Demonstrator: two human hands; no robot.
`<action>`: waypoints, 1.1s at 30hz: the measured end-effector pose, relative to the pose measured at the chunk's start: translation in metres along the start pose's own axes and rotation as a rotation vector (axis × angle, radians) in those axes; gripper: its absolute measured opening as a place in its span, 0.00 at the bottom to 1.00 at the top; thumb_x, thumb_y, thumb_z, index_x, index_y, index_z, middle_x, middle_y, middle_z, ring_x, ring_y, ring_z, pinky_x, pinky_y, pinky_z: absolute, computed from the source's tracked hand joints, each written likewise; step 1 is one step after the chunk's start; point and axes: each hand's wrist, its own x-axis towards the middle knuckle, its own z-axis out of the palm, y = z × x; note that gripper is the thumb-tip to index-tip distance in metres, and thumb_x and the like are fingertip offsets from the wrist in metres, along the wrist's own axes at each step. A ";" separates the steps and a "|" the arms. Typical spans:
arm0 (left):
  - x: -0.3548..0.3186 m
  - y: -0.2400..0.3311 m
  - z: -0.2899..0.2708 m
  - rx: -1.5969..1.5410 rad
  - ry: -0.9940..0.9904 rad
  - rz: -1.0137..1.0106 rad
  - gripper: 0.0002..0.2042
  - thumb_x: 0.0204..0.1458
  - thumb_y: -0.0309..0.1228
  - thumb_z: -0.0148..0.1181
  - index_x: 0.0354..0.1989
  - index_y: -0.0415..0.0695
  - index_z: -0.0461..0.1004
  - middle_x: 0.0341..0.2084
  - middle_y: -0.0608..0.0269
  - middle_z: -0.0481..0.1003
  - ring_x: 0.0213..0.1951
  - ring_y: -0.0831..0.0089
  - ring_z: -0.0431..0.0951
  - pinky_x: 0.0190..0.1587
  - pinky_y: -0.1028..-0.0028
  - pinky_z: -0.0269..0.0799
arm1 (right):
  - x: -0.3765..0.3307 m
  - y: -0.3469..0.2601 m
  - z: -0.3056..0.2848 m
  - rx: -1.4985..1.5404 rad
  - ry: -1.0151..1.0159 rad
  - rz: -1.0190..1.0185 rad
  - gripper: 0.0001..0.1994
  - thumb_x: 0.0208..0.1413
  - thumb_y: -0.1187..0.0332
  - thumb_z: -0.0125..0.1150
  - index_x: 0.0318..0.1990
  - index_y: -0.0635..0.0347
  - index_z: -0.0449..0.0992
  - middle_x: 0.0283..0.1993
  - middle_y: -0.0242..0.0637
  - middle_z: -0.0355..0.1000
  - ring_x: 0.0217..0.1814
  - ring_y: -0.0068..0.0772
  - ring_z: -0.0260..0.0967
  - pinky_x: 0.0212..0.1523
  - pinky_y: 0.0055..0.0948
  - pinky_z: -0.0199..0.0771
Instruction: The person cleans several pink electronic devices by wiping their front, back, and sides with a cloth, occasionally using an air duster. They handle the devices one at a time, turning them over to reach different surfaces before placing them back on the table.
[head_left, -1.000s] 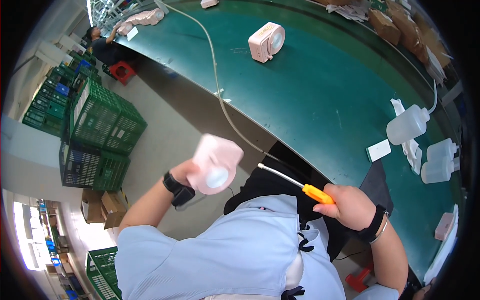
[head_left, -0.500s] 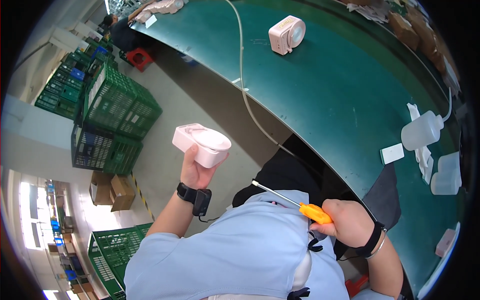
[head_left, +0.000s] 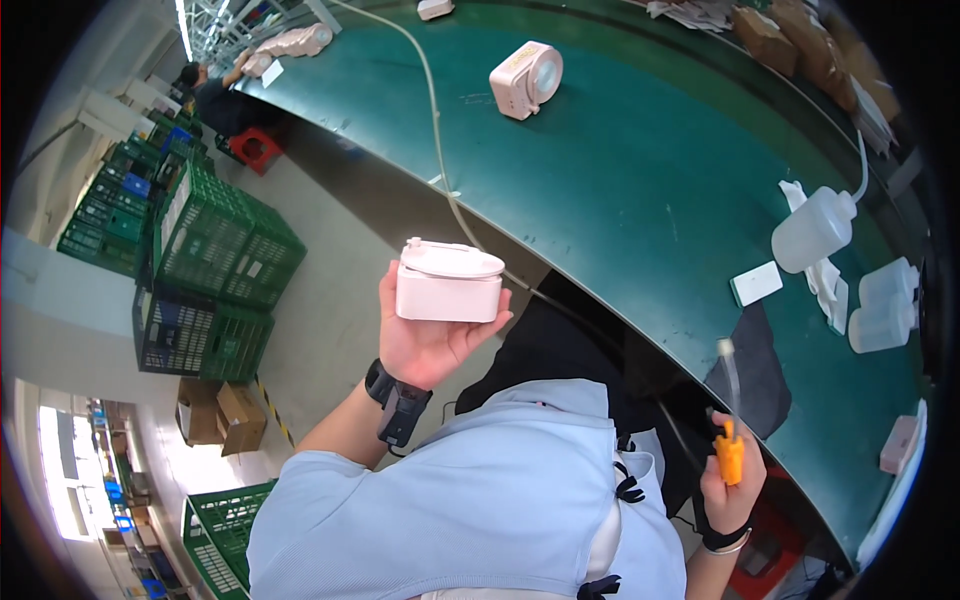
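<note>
Head view: your left hand (head_left: 425,350) cradles a smooth, pale pink, round-cornered box (head_left: 448,297) topped by an oval disc (head_left: 455,262), held left of the smooth green tabletop (head_left: 620,200). Your right hand (head_left: 730,492) grips an orange-handled tool (head_left: 730,455) with a slim pale tube, near a flat dark-grey sheet (head_left: 757,375).

We wear a pale-blue short-sleeved top (head_left: 450,490) with black bows (head_left: 628,488), over black trousers (head_left: 545,350). At seven o'clock, our black wrist strap (head_left: 376,382) carries a boxy module (head_left: 403,414); towards half past four, a black band (head_left: 722,538) adjoins a silvery bracelet (head_left: 738,545).
</note>
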 end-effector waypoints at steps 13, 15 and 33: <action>0.074 -0.067 0.049 0.084 -0.237 -0.368 0.48 0.52 0.72 0.51 0.72 0.48 0.55 0.66 0.48 0.61 0.66 0.42 0.62 0.70 0.47 0.59 | -0.056 0.093 0.021 0.082 0.991 0.505 0.15 0.66 0.64 0.62 0.51 0.68 0.74 0.37 0.28 0.72 0.36 0.17 0.68 0.39 0.18 0.68; 0.081 -0.075 0.051 0.047 -0.206 -0.392 0.48 0.52 0.70 0.56 0.72 0.48 0.55 0.66 0.48 0.61 0.67 0.43 0.60 0.71 0.47 0.58 | -0.052 0.084 0.038 0.017 0.964 0.454 0.12 0.65 0.66 0.63 0.48 0.67 0.75 0.39 0.28 0.74 0.37 0.17 0.69 0.39 0.19 0.69; 0.137 -0.091 0.071 -0.065 -0.253 -0.514 0.41 0.55 0.59 0.62 0.68 0.43 0.59 0.65 0.47 0.61 0.68 0.42 0.58 0.69 0.48 0.62 | 0.093 -0.025 -0.009 -0.544 0.105 0.057 0.16 0.51 0.80 0.60 0.48 0.58 0.77 0.55 0.41 0.75 0.45 0.42 0.78 0.42 0.38 0.79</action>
